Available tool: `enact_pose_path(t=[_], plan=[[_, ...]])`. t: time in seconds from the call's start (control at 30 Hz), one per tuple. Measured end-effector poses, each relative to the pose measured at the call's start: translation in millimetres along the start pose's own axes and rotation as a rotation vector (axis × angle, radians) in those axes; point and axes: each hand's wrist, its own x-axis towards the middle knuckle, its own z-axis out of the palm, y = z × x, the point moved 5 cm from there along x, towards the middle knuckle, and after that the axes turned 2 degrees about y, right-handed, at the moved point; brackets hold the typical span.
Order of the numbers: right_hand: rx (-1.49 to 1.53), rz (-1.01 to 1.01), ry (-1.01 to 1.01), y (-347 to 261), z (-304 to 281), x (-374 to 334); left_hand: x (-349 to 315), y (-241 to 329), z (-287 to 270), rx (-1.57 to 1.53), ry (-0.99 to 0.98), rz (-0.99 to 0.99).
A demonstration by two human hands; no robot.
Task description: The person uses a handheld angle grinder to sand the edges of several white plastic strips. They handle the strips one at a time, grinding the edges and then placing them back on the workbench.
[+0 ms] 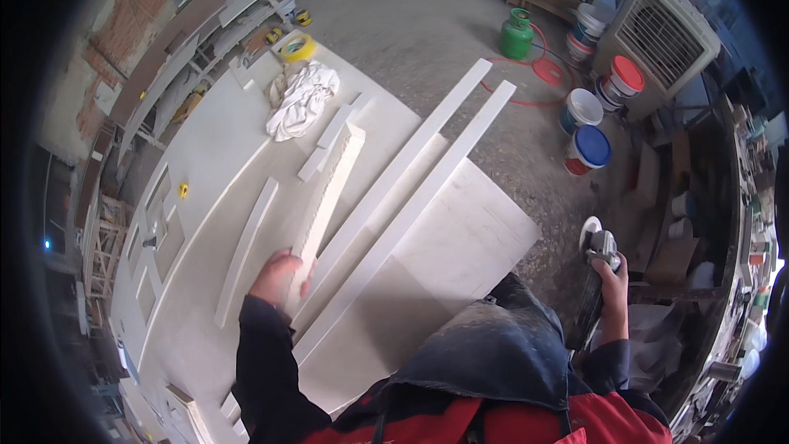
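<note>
My left hand (275, 279) is wrapped round the near end of a white strip (333, 185) with a rough, jagged edge, possibly cut stone or board. The strip slants away over the pale worktable (197, 222). Out to the right, beside the table, my right hand (614, 284) grips an angle grinder (602, 247) with a white disc at its head. Two long white bars (411, 189) lie side by side to the right of the rough strip. A thin white strip (248, 251) rests to its left, and a short white piece (333, 140) lies beyond it.
A crumpled white cloth (302, 103) and a roll of yellow tape (297, 48) sit at the table's far end. Beyond stand a green gas cylinder (517, 35) with a red hose, several buckets (582, 111) and a large air cooler (662, 29). A cluttered bench (707, 345) runs along the right.
</note>
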Motion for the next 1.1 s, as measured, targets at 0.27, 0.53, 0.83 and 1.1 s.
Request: enact_pose_path(t=[0.27, 0.53, 0.83, 1.1], plan=[[0.097, 0.072, -0.241, -28.6, 23.4, 44.8, -14.0, -28.1, 179.7, 0.025, -0.163, -0.12], [0.198, 0.316, -0.576, -40.9, 23.9, 104.6, 37.8, -67.8, 331.4, 0.16, -0.049, -0.261], [0.052, 0.316, -0.799, -14.3, 52.6, 149.6, 61.6, -97.7, 360.3, 0.375, 0.066, -0.343], [-0.116, 0.116, -0.865, -23.4, 98.6, 145.3, 58.1, -99.7, 367.6, 0.284, 0.103, -0.36]])
